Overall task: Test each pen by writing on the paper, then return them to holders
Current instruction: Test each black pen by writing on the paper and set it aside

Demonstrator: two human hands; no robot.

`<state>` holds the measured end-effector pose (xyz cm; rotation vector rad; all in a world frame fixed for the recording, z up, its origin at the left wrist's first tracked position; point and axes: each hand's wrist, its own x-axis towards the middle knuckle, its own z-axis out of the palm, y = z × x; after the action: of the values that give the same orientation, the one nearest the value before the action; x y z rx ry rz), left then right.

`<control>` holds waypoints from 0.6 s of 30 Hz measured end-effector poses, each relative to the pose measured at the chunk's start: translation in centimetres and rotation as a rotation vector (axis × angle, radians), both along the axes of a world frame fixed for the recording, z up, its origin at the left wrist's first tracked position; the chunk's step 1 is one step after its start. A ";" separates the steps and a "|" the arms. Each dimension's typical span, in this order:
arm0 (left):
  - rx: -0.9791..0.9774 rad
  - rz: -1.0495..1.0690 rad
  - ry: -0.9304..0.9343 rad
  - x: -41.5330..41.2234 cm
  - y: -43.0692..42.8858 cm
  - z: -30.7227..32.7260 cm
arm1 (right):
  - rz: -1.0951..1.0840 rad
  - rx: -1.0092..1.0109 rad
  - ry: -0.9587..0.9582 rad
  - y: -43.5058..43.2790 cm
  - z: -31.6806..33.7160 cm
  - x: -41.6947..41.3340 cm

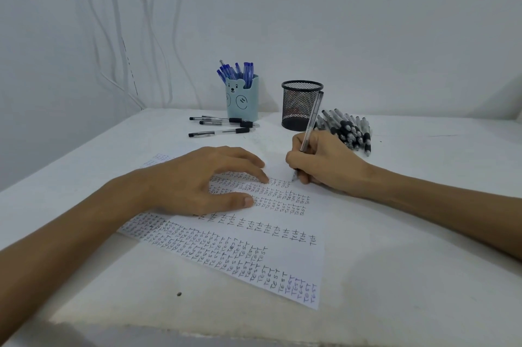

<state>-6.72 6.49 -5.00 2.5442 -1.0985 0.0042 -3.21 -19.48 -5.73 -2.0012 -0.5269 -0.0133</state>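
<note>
**A:** What lies closest to the front edge of the table?

**B:** A small dark speck, left of the middle. Just past it is the paper, lying askew, one corner pointing toward the front edge. It is covered with rows of the word "TEST" in dark ink.

**A:** And the hands?

**B:** The left hand holds nothing. Its fingers are spread and lightly arched, with the fingertips and thumb pressing down on the sheet's far half. To its right, the right hand grips a clear-barrelled pen in a writing grip. The tip touches the paper at the end of the farthest row of writing, and the barrel leans up and away from the person.

**A:** Farther back?

**B:** Three loose pens with black caps lie flat toward the far edge, left of centre. Just behind their right ends stands a teal bear-faced holder stuffed with blue pens. To its right, standing apart from it, is a black mesh holder; I cannot tell what it contains. A heap of black-gripped pens lies on the table right beside the mesh holder.

**A:** Beyond the table?

**B:** A white wall, with pale cables hanging down at the left.
</note>
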 end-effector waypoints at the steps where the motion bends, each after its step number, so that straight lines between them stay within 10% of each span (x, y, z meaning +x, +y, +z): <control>1: -0.003 -0.001 -0.001 0.0 0.0 0.0 | -0.015 0.062 0.048 0.0 0.0 0.2; 18: 0.012 0.004 -0.003 0.1 0.1 0.1 | 0.040 0.423 0.313 -0.5 0.3 1.0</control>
<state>-6.64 6.58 -4.95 2.5579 -1.0972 0.0021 -2.24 -19.97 -5.40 -1.5416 -0.3283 0.1946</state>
